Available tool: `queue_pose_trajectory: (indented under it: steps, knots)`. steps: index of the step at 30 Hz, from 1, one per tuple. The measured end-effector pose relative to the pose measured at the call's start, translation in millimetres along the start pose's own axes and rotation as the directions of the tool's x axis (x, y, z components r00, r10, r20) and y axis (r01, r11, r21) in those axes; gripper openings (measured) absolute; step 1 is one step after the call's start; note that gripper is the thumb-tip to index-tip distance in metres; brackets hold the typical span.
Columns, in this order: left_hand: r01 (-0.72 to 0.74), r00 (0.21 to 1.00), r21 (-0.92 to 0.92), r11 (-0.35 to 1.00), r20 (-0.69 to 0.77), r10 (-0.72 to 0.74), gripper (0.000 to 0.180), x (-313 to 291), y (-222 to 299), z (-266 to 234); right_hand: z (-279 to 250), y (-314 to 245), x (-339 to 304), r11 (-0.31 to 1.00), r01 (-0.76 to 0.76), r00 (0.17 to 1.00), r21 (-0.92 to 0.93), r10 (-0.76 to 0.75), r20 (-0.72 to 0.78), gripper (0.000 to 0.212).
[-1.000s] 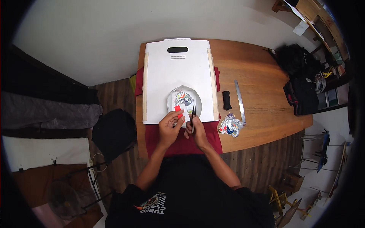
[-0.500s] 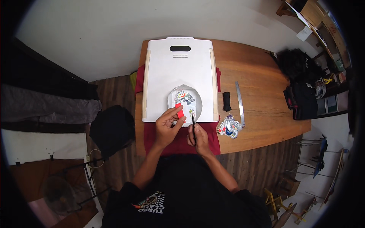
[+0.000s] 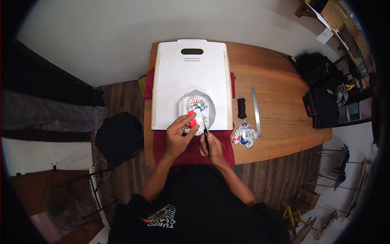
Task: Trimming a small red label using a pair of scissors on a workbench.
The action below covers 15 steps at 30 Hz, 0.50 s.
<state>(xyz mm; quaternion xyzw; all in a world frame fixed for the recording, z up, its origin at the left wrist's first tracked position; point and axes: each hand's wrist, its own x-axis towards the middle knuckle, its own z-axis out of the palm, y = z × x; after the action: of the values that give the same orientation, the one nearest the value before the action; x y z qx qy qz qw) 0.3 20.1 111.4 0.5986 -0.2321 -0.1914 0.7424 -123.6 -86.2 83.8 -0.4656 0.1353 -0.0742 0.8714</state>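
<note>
My left hand [image 3: 178, 132] pinches a small red-and-white checked piece [image 3: 193, 118], which looks like a sticker, between thumb and fingers. Close against its right side, my right hand [image 3: 212, 147] grips black-handled scissors [image 3: 206, 137], seen edge-on with their thin tips pointing away from me. Both hands are over the near edge of a white panel [image 3: 191, 77], at a round white-rimmed opening [image 3: 211, 106]. Inside that opening lie colourful printed pieces [image 3: 197, 101], partly hidden by my fingers. How far the blades reach onto the checked piece is too small to tell.
Right of the panel, on the wooden table [image 3: 284, 105], lie a black rolled item [image 3: 241, 108], a metal ruler [image 3: 255, 110] and a pile of printed cut-outs [image 3: 245, 135]. Maroon cloth [image 3: 162, 142] spreads under the panel. A black-covered object [image 3: 120, 138] stands at the left.
The checked piece has turned slightly in my left hand, showing more of its white squares. My right hand and the scissors have shifted only a little. The pile and ruler stay put.
</note>
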Motion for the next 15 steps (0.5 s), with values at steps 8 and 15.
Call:
queue_pose_trajectory:
  steps: [8,15]
  knots:
    - [0.006,1.0,0.01,1.0,-0.014,-0.006,0.045,-0.4,2.1,1.9,1.2,1.5,1.7,1.0,0.002,1.0,-0.007,-0.003,-0.013,0.039]
    - [0.012,0.999,0.012,1.0,-0.038,-0.012,0.045,-0.6,-1.9,0.7,1.9,0.3,0.9,1.0,-0.006,1.0,0.008,0.006,-0.012,0.04]
